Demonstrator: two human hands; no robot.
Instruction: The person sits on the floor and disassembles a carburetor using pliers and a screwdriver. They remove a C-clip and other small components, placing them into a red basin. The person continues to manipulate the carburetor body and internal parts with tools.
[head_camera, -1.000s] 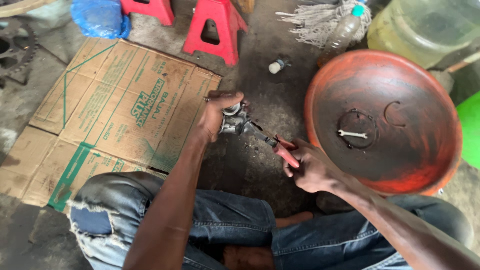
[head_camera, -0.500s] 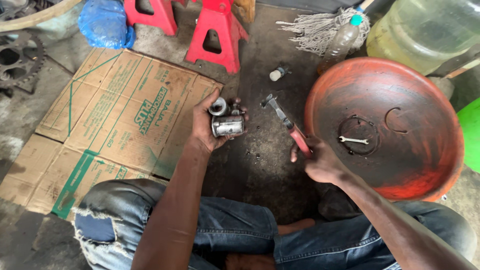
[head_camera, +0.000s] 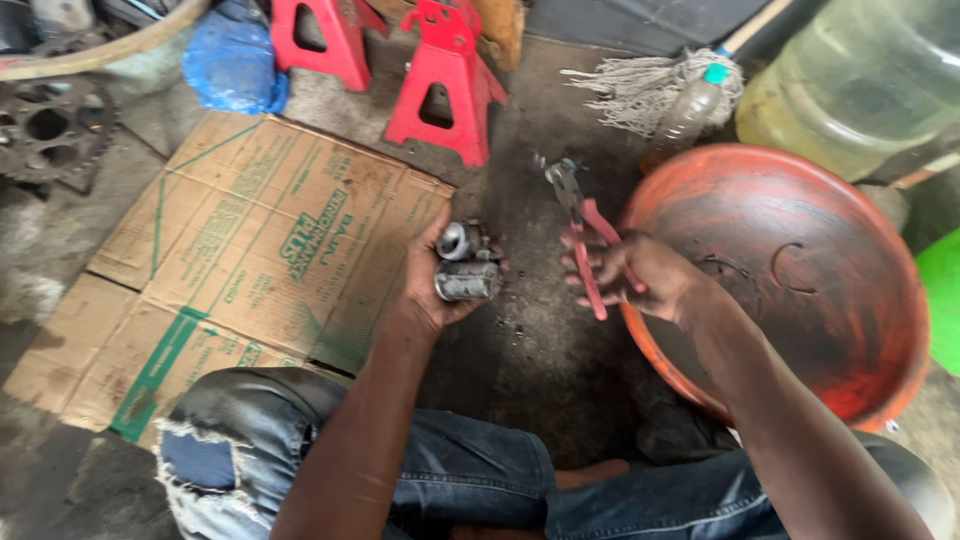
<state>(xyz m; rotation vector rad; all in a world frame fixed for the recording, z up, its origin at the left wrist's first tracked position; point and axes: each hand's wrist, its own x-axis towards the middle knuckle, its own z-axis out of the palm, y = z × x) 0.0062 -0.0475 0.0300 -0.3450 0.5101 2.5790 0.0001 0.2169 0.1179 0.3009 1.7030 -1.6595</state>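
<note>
While the person sits on the dark floor (head_camera: 530, 350) in torn blue jeans (head_camera: 240, 450), the left hand (head_camera: 435, 285) holds a small grey metal part (head_camera: 465, 265) up over the floor, just beside the edge of a flattened cardboard box (head_camera: 230, 250). Its fingers curl round the part from the left and below, with the thumb along the upper side, so the part sits gripped in the palm. The part looks like a short cylinder with a round silver cap on top; finer detail is too small to tell.

The right hand (head_camera: 635, 275) holds a pair of pliers (head_camera: 585, 235) with red handles. Its fingers wrap loosely round the handles, some of them spread, and the metal nose of the pliers points up and away, toward the top of the view. Hand and pliers hover at the left rim of a big orange basin (head_camera: 850, 330), apart from the metal part.

Beyond the hands stand two red jack stands (head_camera: 440, 90). A mop head (head_camera: 650, 95) and a plastic bottle (head_camera: 690, 110) lie near the basin, and a large clear jug (head_camera: 860, 80) sits behind it. A toothed gear (head_camera: 50, 135) lies at the far left.
</note>
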